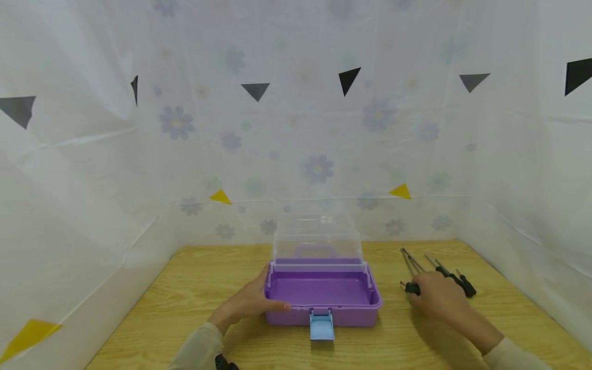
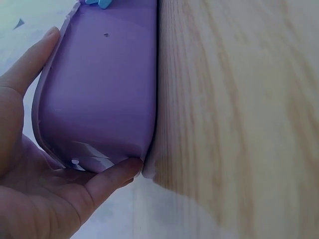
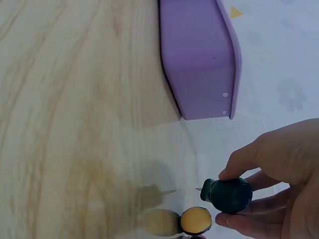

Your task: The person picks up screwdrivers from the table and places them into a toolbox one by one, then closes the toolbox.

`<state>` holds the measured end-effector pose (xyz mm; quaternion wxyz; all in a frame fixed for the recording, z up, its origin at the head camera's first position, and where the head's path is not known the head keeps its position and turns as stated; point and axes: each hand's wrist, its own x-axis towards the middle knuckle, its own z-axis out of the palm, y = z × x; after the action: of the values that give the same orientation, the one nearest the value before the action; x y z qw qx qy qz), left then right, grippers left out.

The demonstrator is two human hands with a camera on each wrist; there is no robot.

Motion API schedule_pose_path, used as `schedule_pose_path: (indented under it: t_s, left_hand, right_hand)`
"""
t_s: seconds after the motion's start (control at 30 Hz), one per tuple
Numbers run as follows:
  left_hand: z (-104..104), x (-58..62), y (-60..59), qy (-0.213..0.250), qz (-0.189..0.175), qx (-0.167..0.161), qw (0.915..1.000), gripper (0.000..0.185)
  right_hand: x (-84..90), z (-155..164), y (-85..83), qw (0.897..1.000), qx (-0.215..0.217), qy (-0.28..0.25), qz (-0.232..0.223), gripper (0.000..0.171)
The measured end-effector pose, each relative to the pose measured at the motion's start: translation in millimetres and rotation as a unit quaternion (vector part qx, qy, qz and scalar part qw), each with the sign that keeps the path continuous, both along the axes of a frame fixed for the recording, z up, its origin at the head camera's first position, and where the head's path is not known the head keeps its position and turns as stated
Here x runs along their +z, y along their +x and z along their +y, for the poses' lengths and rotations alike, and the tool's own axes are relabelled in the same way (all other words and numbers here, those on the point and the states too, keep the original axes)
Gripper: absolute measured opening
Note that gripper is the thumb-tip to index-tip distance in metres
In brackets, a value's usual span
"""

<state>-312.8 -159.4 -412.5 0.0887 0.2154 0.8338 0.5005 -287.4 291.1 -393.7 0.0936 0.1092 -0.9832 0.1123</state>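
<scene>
Screwdriver (image 3: 229, 195) with a black handle sits pinched between the thumb and fingers of the right hand (image 1: 437, 298), low over the table (image 1: 194, 288), to the right of the purple box (image 1: 322, 300) and apart from it. More screwdrivers (image 1: 450, 277) lie on the table under and just beyond that hand, shafts pointing away from the person; the right wrist view shows a yellow-ended handle (image 3: 196, 220) just beside the held one.

The likeliest slip, I judge, comes from the grip: it is taken at the butt of the handle, so the long shaft could swing or droop and catch the box rim, or the tool could twist out of the fingers. The neighbours lie close enough that a lift might drag or roll one of them.

The left hand (image 1: 250, 303) is curled round the box's near left corner, thumb along the front wall and fingers on the side, as the left wrist view shows. If that hold loosened, a knock from the tool could shove the light box across the table.

The box stands open, its clear lid (image 1: 316, 239) upright at the back and its blue latch (image 1: 321, 325) hanging forward. Its purple tray looks empty, as far as the head view shows.
</scene>
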Motion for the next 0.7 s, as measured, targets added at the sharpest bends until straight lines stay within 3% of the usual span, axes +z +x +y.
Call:
schedule_pose_path:
  t_s: [0.1,0.37,0.5,0.6,0.7]
  left_hand:
    - [0,0.1,0.4,-0.001,0.002,-0.001,1.0,0.131]
    - [-1,0.7,-0.6,0.01,-0.005,-0.01,0.9999,0.132]
    - [-1,1.3,-0.2,0.009,-0.004,-0.011,0.9999,0.131]
    - [-1,0.9,-0.3,0.008,-0.002,-0.011,0.9999,0.131]
    - [-1,0.5,-0.1,0.007,-0.002,-0.009,0.9999,0.131]
  right_hand:
    - [4.2,3,-1.7,0.999,0.013,-0.023,0.021,0.01]
    - [12.6,19,-7.6,0.994,0.009,-0.108,0.034,0.03]
    - [18.5,25,-9.8,0.987,0.006,-0.161,-0.003,0.038]
    - [22.1,28,-10.1,0.97,0.003,-0.235,-0.065,0.044]
    - [25.5,30,-9.9,0.943,0.023,-0.313,-0.113,0.048]
